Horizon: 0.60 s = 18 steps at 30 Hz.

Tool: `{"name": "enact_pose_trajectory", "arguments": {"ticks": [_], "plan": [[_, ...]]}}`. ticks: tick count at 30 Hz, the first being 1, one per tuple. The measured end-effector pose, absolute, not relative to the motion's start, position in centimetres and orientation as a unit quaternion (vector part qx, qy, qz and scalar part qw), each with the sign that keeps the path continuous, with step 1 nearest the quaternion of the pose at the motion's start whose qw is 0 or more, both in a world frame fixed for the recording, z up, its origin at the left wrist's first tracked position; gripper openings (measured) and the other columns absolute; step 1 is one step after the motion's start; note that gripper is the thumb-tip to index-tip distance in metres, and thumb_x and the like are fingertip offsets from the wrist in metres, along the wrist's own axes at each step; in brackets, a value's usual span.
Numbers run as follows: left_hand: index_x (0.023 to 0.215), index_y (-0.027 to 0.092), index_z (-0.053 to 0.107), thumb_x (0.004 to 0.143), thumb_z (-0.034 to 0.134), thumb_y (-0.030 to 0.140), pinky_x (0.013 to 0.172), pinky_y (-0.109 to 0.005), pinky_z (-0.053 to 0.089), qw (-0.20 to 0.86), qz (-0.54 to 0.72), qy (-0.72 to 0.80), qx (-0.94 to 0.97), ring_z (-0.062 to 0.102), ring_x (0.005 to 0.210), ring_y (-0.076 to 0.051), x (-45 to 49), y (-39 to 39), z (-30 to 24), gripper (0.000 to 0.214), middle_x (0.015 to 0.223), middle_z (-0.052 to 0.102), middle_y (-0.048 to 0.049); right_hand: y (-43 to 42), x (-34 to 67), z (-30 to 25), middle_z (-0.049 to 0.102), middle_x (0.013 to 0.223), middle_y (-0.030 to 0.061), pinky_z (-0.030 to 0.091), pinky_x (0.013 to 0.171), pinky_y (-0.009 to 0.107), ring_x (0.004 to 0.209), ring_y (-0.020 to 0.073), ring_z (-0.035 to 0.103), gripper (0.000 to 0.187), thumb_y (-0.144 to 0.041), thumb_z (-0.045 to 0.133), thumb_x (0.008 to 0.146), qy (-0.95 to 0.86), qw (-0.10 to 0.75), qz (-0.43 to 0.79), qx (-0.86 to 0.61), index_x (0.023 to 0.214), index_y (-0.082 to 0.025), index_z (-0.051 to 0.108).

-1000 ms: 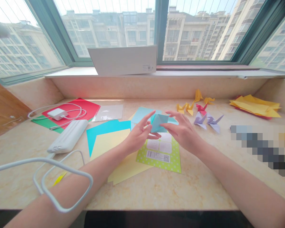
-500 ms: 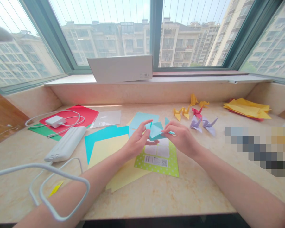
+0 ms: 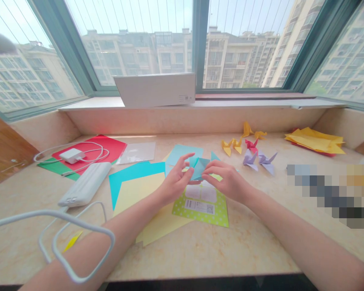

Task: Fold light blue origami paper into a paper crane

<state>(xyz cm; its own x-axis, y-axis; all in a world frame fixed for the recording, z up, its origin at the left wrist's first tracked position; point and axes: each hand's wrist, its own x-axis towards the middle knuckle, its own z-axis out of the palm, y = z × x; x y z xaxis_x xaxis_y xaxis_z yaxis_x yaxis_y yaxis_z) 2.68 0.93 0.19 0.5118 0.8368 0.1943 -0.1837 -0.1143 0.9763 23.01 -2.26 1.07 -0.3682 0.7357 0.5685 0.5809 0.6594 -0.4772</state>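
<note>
A partly folded piece of light blue origami paper [image 3: 199, 167] is held up between my two hands. My left hand [image 3: 179, 178] grips its left side, thumb in front and the other fingers behind. The fingertips of my right hand [image 3: 223, 176] pinch its right edge. Below the hands lies a green polka-dot paper packet [image 3: 200, 210] with a label. Behind them is a flat light blue sheet [image 3: 183, 155]. A small light blue paper point [image 3: 214, 156] shows just behind my right hand.
Folded cranes stand at the back right: orange [image 3: 247, 129], red [image 3: 251, 145] and purple [image 3: 266, 161]. Beyond them lies a yellow paper stack [image 3: 315, 139]. Cream sheets [image 3: 139, 194], a power bank [image 3: 85, 184] and a looping white cable [image 3: 109, 242] occupy the left.
My right hand has shifted slightly left and inward along the light blue origami paper, whose visible shape looks narrower. The left hand stays nearly in place.
</note>
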Motion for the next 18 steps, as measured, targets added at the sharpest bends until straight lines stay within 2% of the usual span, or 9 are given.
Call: {"name": "enact_pose_trajectory", "arguments": {"ticks": [5, 11, 18], "plan": [[0.140, 0.030, 0.041, 0.092, 0.061, 0.043, 0.087, -0.046, 0.060, 0.612, 0.423, 0.255, 0.617, 0.065, 0.088, -0.015, 2.7, 1.1, 0.0, 0.054, 0.114, 0.049, -0.0052, -2.2, 23.1, 1.1, 0.071, 0.095, 0.0074, 0.053, 0.079, 0.034, 0.087, 0.0198, 0.067, 0.015, -0.021, 0.057, 0.095, -0.840, 0.377, 0.061, -0.385, 0.095, -0.018, 0.072], [0.136, 0.027, 0.046, 0.090, 0.062, 0.047, 0.085, -0.043, 0.061, 0.612, 0.419, 0.256, 0.620, 0.067, 0.085, -0.015, 2.7, 1.3, 0.0, 0.053, 0.115, 0.050, -0.0054, -2.0, 23.8, 1.3, 0.072, 0.100, 0.0103, 0.050, 0.077, 0.038, 0.088, 0.0228, 0.068, 0.022, -0.016, 0.050, 0.098, -0.895, 0.277, -0.056, -0.344, 0.111, -0.017, 0.068], [0.132, 0.022, 0.050, 0.090, 0.061, 0.048, 0.088, -0.043, 0.059, 0.609, 0.397, 0.277, 0.628, 0.067, 0.088, -0.017, 2.6, 0.5, 1.2, 0.050, 0.114, 0.054, -0.0066, -2.1, 23.6, 1.5, 0.072, 0.091, 0.0097, 0.050, 0.074, 0.034, 0.083, 0.0217, 0.068, 0.017, -0.014, 0.052, 0.097, -0.888, 0.273, -0.066, -0.365, 0.096, -0.015, 0.069]]}}
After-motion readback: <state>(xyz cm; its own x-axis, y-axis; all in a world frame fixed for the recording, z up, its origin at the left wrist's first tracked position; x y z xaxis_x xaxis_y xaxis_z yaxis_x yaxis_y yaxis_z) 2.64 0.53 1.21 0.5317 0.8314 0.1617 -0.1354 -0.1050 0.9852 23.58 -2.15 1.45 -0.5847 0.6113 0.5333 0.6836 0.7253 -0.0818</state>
